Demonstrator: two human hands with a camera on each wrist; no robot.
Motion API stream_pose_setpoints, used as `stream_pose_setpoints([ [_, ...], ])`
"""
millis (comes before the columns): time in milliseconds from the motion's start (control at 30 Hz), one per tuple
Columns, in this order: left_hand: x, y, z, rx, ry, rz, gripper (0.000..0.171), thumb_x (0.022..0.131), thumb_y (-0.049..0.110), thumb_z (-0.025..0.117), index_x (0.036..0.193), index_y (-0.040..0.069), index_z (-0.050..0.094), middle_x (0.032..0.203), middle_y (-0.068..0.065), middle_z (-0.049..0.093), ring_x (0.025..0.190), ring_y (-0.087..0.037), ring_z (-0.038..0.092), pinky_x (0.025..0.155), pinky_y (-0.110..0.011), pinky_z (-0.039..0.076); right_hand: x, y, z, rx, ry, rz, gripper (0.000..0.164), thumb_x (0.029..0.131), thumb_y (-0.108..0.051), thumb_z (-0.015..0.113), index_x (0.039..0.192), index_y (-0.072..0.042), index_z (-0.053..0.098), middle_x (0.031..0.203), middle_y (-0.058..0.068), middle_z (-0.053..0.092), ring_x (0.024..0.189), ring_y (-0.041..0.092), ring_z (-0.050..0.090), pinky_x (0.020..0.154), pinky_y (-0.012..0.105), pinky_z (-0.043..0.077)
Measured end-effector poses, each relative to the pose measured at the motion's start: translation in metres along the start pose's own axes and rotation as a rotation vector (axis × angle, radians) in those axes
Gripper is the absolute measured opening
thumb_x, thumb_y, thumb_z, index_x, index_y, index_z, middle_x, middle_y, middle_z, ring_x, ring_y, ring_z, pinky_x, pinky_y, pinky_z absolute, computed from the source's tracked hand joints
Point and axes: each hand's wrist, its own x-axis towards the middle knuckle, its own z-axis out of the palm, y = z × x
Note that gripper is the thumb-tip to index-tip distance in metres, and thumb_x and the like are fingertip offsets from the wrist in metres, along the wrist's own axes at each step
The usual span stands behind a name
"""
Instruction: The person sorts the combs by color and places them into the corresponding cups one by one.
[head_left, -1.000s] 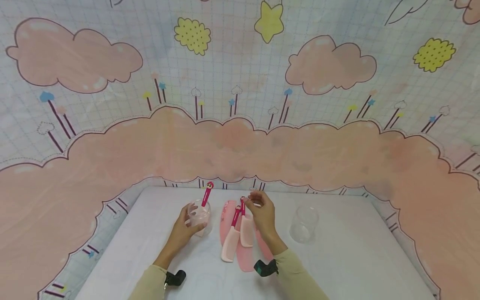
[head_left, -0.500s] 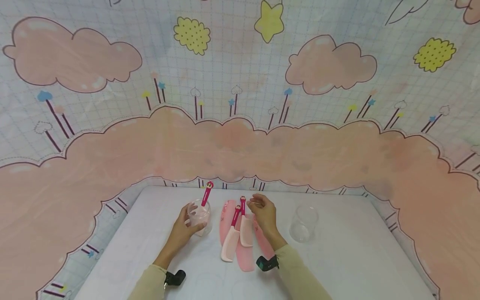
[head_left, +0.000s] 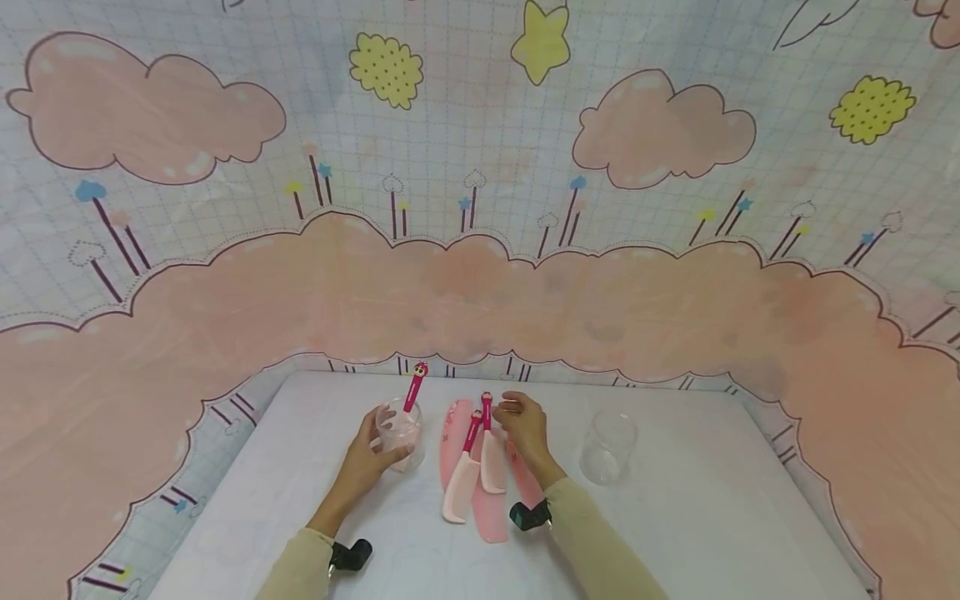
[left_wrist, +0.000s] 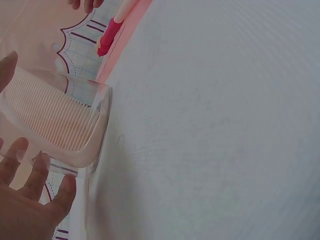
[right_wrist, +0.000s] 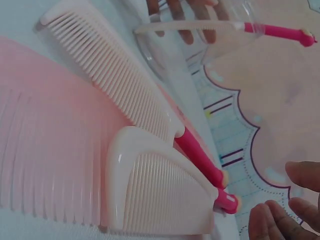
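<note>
My left hand [head_left: 367, 454] grips a clear cup [left_wrist: 95, 90] at the left of the table, thumb on one side and fingers on the other. A pale comb [left_wrist: 55, 112] stands in that cup, its magenta handle [head_left: 413, 392] leaning out over the rim. Two more pale combs with magenta handles, one nearer [head_left: 460, 492] and one farther [head_left: 492, 462], lie over pink combs [head_left: 491, 517] in the middle. My right hand [head_left: 527, 425] hovers beside the farther comb's handle, fingers loosely bent; the right wrist view shows thumb and fingers apart with nothing between them.
A second clear cup [head_left: 606, 450] stands on the white table [head_left: 675, 517] to the right of the combs. Behind the table rises a backdrop [head_left: 525, 308] printed with clouds and stars. Both wrists carry small black cameras [head_left: 351, 556].
My right hand has drawn slightly right, away from the handle of the farther pale comb. The left hand and its cup have stayed in place.
</note>
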Motion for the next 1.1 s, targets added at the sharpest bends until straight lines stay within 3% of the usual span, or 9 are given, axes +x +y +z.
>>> stream_pose_setpoints([
  [367,0.000,0.000,0.000,-0.018,0.002,0.003,0.094,0.082,0.037,0.079,0.153,0.019,0.021,0.156,-0.008,0.039,0.147,-0.038,0.030,0.118,-0.054,0.031,0.007,0.005,0.016,-0.092,0.024,0.101,0.033,0.086,-0.017,0.074,0.116,-0.004,0.068,0.099,0.014,0.074,0.082,0.024,0.073,0.078,0.039,0.062],
  [700,0.000,0.000,0.000,-0.022,0.003,0.005,0.094,0.081,0.037,0.079,0.153,0.019,0.021,0.155,-0.008,0.039,0.146,-0.038,0.031,0.117,-0.055,0.032,0.011,0.010,0.018,-0.202,0.027,0.130,0.031,0.083,-0.018,0.077,0.110,-0.005,0.071,0.096,0.015,0.075,0.075,0.021,0.073,0.071,0.037,0.062],
  [867,-0.002,0.001,0.000,-0.010,0.012,0.030,0.092,0.082,0.033,0.079,0.153,0.015,0.023,0.154,-0.011,0.041,0.144,-0.041,0.033,0.116,-0.055,0.034,0.010,0.010,0.018,-0.282,0.042,0.134,0.030,0.078,-0.022,0.079,0.104,-0.008,0.073,0.092,0.013,0.076,0.078,0.021,0.071,0.070,0.037,0.059],
  [1100,-0.002,0.003,0.001,-0.001,0.005,0.015,0.091,0.083,0.033,0.079,0.153,0.017,0.022,0.155,-0.009,0.040,0.145,-0.039,0.033,0.117,-0.053,0.033,0.010,0.010,0.018,-0.350,0.012,0.133,0.032,0.077,-0.025,0.080,0.104,-0.010,0.073,0.093,0.011,0.075,0.079,0.022,0.069,0.069,0.036,0.056],
])
